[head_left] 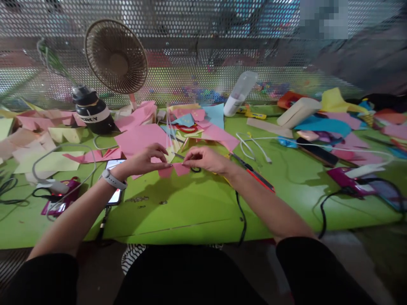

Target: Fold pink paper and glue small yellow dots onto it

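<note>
In the head view, we find a person working with two bare hands at a green worktop [197, 214]. The left hand [149, 159] and the right hand [204, 159] are brought close together about midway along the worktop, both pinching small pink paper [181, 169] between thumb and fingertips; we cannot tell whether this is one folded strip or two pieces side by side. The paper lies at the fingertips, between the hands, well in from the near edge. We record a dark loop [196, 170] just under the right fingertips, its nature unclear. Nearer the front edge, left of the middle, small metallic bits [140, 199] lie scattered. A smartphone [113, 195] sits partly beneath the left forearm, which wears a pale wristwatch [113, 179]. Near the right forearm we note a red-and-black tool [260, 180], partly covered by that arm. Beyond the hands, pink paper sheets [143, 142] spread toward the far edge. Along that edge, from left to right, we list a black bottle [94, 114], a round fan [116, 57], a tilted translucent bottle [239, 94] and a yellow tool [256, 115]. A purple power strip [63, 201] lies toward the near left corner; a second purple unit [348, 182] lies toward the right end.
</note>
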Available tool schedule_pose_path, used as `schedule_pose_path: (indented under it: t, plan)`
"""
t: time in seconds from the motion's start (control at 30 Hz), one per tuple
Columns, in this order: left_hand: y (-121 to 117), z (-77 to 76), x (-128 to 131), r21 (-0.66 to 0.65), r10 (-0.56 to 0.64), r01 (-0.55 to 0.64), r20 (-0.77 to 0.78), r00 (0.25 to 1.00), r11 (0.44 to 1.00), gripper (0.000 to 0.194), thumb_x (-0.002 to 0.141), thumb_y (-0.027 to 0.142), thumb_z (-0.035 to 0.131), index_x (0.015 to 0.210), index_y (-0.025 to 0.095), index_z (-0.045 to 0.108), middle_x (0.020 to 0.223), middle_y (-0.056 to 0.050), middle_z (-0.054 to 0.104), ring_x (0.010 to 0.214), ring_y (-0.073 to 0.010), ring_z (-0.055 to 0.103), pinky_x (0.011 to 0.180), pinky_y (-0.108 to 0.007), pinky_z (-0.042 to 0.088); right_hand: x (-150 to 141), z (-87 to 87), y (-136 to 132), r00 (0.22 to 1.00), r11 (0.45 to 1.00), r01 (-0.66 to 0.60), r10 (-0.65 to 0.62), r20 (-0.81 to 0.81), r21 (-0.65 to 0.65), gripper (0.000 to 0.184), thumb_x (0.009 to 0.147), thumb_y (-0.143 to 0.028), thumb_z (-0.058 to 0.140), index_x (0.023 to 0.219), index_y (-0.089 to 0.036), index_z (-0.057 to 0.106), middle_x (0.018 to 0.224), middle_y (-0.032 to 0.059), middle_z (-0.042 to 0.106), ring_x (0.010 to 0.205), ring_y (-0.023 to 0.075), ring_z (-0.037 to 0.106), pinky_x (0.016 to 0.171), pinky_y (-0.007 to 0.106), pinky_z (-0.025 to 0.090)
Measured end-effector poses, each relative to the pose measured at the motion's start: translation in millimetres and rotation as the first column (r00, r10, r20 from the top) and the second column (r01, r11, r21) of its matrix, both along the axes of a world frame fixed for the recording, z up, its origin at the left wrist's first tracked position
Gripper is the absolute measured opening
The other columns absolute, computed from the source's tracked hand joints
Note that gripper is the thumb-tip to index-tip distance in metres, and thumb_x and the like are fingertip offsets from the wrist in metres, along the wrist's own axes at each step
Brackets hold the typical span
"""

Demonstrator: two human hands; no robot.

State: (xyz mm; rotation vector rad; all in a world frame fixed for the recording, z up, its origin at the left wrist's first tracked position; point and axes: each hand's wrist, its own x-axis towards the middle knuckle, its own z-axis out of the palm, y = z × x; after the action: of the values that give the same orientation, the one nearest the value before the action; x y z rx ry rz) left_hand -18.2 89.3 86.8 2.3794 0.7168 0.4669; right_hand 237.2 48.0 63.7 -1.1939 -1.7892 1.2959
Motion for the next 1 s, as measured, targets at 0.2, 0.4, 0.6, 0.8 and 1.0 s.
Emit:
schedule_pose_path:
  t: [0.2, 0.4, 0.6, 0.8, 1.0]
  plan:
    - [8.0, -13.9, -13.7, -0.058, 0.128, -0.124, 0.078, 0.989, 0.991, 0.030, 0.085, 0.049, 0.067, 0.085, 0.019, 0.075, 0.079, -0.005, 0.063, 0.073, -0.0163, 0.057, 0.066, -0.029, 0.047, 3.8, -14.7, 12.6, 0.985, 0.980, 0.164, -0.157, -0.067, 0.113, 0.035, 0.064, -0.053, 0.079, 0.071, -0.019, 0.072, 0.076, 0.0009, 0.063, 0.066, 0.0127, 0.053, 0.059, 0.027, 0.042]
    - [9.0, -27.8, -14.9, -0.138, 0.168, -0.163, 0.025, 0.985, 0.977, 0.029, 0.086, 0.044, 0.065, 0.080, 0.016, 0.072, 0.073, -0.005, 0.066, 0.063, -0.0132, 0.054, 0.058, -0.026, 0.040, -7.5, -30.4, 23.7, 0.982, 0.976, 0.179, -0.186, 0.041, 0.128, 0.037, 0.063, -0.051, 0.078, 0.072, -0.017, 0.070, 0.075, 0.0011, 0.063, 0.061, 0.0114, 0.050, 0.060, 0.028, 0.040]
    - [-5.2, -30.4, -20.3, -0.098, 0.307, -0.302, 0.051, 0.950, 0.948, 0.028, 0.083, 0.040, 0.069, 0.098, 0.017, 0.072, 0.058, 0.002, 0.053, 0.050, -0.0093, 0.042, 0.047, -0.023, 0.031, -7.8, -28.5, 21.1, 0.975, 0.961, 0.206, -0.217, 0.045, 0.186, 0.031, 0.064, -0.044, 0.081, 0.074, -0.017, 0.069, 0.078, 0.0038, 0.067, 0.065, 0.0140, 0.054, 0.065, 0.030, 0.043]
    - [-20.4, -12.5, -48.1, 0.056, 0.507, -0.756, 0.709, 0.490, 0.652, 0.014, 0.086, 0.032, 0.065, 0.082, 0.019, 0.066, 0.070, 0.000, 0.059, 0.056, -0.0088, 0.046, 0.049, -0.022, 0.034, 43.3, 8.5, 4.9, 0.776, 0.678, 0.630, -0.532, -0.339, 0.379, 0.022, 0.083, -0.048, 0.063, 0.078, -0.027, 0.062, 0.071, 0.0001, 0.060, 0.059, 0.0159, 0.049, 0.057, 0.032, 0.041]
    - [-47.0, -39.5, -44.4, -0.033, 0.600, -0.745, 0.617, 0.509, 0.667, 0.015, 0.084, 0.032, 0.064, 0.079, 0.018, 0.067, 0.059, 0.002, 0.054, 0.052, -0.0098, 0.046, 0.047, -0.021, 0.033, 53.9, -12.7, -14.1, 0.797, 0.735, 0.600, -0.510, -0.325, 0.318, 0.028, 0.074, -0.049, 0.071, 0.071, -0.024, 0.061, 0.058, -0.0031, 0.055, 0.046, 0.0102, 0.039, 0.046, 0.028, 0.033]
